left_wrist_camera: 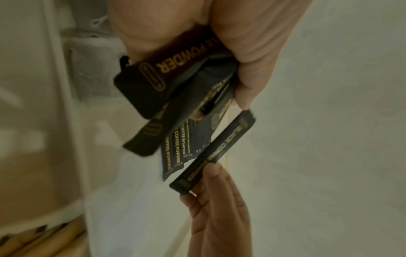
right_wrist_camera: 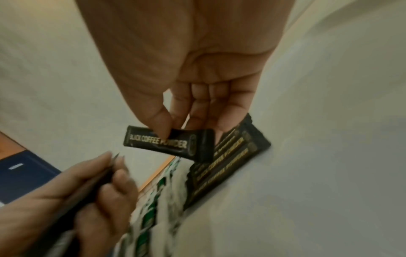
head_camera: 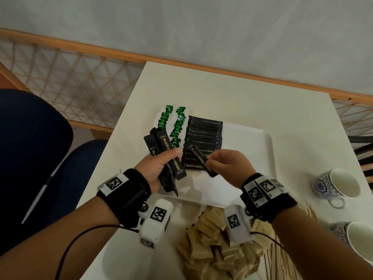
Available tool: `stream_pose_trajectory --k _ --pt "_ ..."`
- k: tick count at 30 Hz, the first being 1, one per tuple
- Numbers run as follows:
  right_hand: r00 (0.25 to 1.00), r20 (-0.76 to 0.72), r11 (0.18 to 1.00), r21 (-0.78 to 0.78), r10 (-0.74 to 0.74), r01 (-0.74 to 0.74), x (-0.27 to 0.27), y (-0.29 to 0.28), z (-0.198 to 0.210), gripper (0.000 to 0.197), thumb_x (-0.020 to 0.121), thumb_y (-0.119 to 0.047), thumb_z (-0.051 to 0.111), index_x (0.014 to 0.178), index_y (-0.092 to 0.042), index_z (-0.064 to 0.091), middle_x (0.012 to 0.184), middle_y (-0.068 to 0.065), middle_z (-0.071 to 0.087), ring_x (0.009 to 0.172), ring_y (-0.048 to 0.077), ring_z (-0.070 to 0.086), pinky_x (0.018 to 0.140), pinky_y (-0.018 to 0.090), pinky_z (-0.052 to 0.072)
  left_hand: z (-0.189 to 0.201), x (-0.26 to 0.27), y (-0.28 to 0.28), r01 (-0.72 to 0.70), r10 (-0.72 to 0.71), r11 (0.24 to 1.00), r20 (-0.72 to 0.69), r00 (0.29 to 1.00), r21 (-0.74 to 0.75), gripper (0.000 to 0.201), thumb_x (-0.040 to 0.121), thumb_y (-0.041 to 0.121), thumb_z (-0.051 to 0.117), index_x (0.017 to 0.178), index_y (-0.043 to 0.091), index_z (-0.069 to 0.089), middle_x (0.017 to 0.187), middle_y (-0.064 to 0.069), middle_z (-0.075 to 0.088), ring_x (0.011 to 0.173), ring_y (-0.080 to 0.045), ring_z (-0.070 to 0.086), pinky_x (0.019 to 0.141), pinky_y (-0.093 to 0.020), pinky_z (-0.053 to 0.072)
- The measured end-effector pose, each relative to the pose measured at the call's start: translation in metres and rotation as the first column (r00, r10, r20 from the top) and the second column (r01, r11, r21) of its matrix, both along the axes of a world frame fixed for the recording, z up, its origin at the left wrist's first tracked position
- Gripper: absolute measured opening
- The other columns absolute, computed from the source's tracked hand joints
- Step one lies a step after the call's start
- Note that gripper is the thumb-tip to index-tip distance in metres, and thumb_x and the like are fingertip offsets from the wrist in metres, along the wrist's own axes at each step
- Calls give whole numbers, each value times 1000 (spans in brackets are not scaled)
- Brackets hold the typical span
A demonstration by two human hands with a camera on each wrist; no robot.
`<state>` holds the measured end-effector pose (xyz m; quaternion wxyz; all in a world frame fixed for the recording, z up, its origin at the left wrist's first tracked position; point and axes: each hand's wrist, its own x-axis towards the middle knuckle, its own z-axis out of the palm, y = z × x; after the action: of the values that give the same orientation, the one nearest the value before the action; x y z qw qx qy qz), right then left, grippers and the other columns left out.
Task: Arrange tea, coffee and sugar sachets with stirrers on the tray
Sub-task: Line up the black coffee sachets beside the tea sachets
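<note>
A white tray (head_camera: 252,158) lies on the table. On it, two rows of green-and-white tea sachets (head_camera: 177,126) run beside a stacked row of black coffee sachets (head_camera: 203,136). My left hand (head_camera: 159,164) grips a fanned bundle of black coffee sachets (head_camera: 171,156) (left_wrist_camera: 153,81) above the tray's left edge. My right hand (head_camera: 226,160) pinches a single black coffee sachet (head_camera: 201,160) (right_wrist_camera: 169,144) between thumb and fingers, just over the near end of the coffee row (right_wrist_camera: 228,163). In the left wrist view that single sachet (left_wrist_camera: 213,153) hangs close below the bundle.
Brown sugar sachets (head_camera: 214,245) lie heaped on the table near me, with wooden stirrers (head_camera: 282,257) beside them. Two patterned cups (head_camera: 335,184) stand at the right edge. A blue chair (head_camera: 40,148) is at the left. A wooden lattice rail (head_camera: 80,83) runs behind the table.
</note>
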<state>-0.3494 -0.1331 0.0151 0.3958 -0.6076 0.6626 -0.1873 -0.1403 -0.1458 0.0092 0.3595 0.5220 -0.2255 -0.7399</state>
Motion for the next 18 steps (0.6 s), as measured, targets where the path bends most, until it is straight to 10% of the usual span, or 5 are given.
stream_pose_trajectory --k 6,18 --pt "829 -481 954 58 285 -295 1 -13 -4 20 92 -32 55 106 -29 69 103 -11 65 96 11 57 83 25 45 10 12 -14 -80 80 996 11 997 47 10 88 21 61 79 16 62 68 0 63 61 -13 60 57 -27 49" --pt "814 -501 950 60 294 -306 10 -28 -15 17 89 -31 59 102 -30 70 101 -11 67 96 13 59 78 24 44 3 12 -14 14 -15 999 32 999 29 5 84 11 65 87 13 69 71 -3 66 60 -15 65 51 -26 52"
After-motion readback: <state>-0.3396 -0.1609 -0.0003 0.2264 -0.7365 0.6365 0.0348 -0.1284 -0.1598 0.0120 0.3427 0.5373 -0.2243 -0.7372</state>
